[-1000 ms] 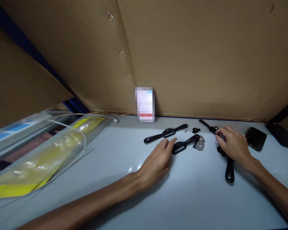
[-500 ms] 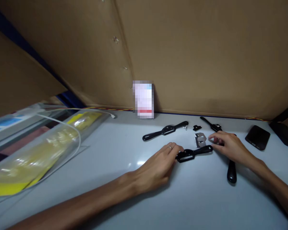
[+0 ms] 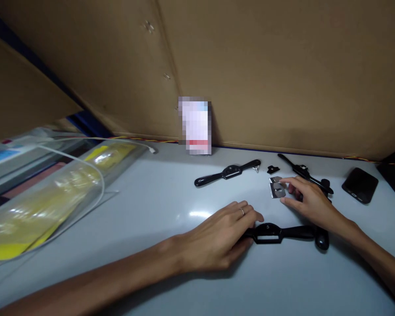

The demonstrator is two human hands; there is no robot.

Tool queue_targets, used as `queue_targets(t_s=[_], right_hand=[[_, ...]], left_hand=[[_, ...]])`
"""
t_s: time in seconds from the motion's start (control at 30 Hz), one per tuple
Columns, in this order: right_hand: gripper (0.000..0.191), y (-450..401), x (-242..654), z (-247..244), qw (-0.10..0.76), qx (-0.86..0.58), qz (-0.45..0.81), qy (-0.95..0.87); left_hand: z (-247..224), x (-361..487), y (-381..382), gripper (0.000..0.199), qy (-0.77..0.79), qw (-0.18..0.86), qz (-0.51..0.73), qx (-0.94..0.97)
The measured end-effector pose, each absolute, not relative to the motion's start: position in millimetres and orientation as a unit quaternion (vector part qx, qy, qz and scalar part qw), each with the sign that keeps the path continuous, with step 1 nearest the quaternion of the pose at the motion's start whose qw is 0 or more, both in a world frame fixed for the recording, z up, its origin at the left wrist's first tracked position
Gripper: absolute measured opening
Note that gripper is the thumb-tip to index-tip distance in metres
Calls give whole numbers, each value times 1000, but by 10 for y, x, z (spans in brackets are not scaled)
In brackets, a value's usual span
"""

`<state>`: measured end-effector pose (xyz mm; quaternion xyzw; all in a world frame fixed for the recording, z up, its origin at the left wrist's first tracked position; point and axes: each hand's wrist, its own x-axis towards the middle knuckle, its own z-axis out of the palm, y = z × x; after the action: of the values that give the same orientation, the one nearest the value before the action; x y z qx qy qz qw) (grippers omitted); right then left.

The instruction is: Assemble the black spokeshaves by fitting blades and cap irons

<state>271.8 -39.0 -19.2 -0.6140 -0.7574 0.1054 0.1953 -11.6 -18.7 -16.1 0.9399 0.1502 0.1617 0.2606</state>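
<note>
My left hand point(image 3: 224, 235) is closed around the left handle of a black spokeshave body point(image 3: 285, 233), which is low over the tabletop with its slotted middle showing. The fingers of my right hand point(image 3: 311, 197) are apart, the index fingertip and thumb at the right edges of flat metal spokeshave blades point(image 3: 276, 189) lying on the table. Just beyond the blades is a small black cap piece point(image 3: 273, 169). Another black spokeshave body point(image 3: 228, 172) lies farther back, with small silver screws point(image 3: 256, 169) by its right handle. A third spokeshave point(image 3: 303, 170) sits partly behind my right hand.
At the right lies a black phone point(image 3: 360, 185). One more black handle end point(image 3: 322, 240) lies below my right wrist. A lit, blurred screen point(image 3: 197, 127) leans on the cardboard wall point(image 3: 283, 79). Yellow plastic packaging point(image 3: 66, 188) and a white cable point(image 3: 100, 171) occupy the left.
My left hand has brought the spokeshave body nearer to me and to the right. My right hand has come off its handle end to the edge of the blades. The view has shifted slightly.
</note>
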Motion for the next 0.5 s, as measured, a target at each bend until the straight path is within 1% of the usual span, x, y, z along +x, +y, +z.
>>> queue_targets(t_s=[0.1,0.23,0.3,0.43,0.5], right_hand=[[35,-371,2743,-206,191,-625,106,-749],[22,-367,2747,-200,197,-632,138,-736],[20,-376,2743,-190,201,-638,158,-726],[29,-396,2736,-163,195,-629,166,-734],[30,-400,2735,-150,186,-624,161,-742]], left_hand=[[-149,-125,-178,26,155,265,152,939],[-132,-135,-140,25,160,296,144,931],[-131,-142,-114,21,149,287,140,936],[-152,-151,-82,19,119,258,143,948],[-168,-147,-80,16,116,249,149,950]])
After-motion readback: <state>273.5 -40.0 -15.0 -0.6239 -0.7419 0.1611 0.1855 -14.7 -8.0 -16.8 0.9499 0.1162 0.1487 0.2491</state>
